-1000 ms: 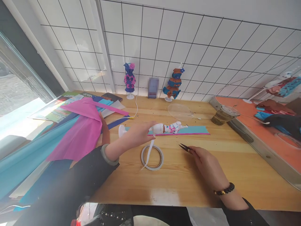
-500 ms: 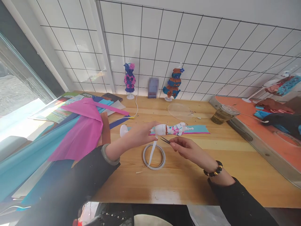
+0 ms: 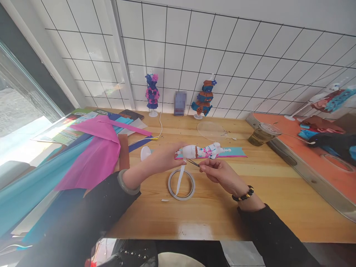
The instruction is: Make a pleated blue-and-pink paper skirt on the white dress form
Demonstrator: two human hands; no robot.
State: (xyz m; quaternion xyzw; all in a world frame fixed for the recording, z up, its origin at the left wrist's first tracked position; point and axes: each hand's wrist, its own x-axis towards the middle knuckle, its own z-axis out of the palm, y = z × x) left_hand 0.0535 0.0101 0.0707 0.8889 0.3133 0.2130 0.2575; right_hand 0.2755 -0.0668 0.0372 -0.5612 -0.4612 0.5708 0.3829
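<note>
A small white mannequin lies on its side, pink and blue specks on its upper body and a brown band at its middle. My left hand is closed round its lower part, and the round white base shows beyond my wrist. From under my left fingertips a strip of white tape runs down to a roll of tape lying flat on the table. Thin dark tweezers are pinched in my right hand, their slightly parted tips close to the strip's upper end.
Teal and pink strips lie behind the mannequin. Pink crepe paper and blue sheets pile up at left. Two dressed mannequins and a phone stand by the tiled wall. A lidded cup is near an orange board.
My right hand has moved slightly left, bringing the tweezers' tips nearer the strip of tape. My left hand still holds the mannequin.
</note>
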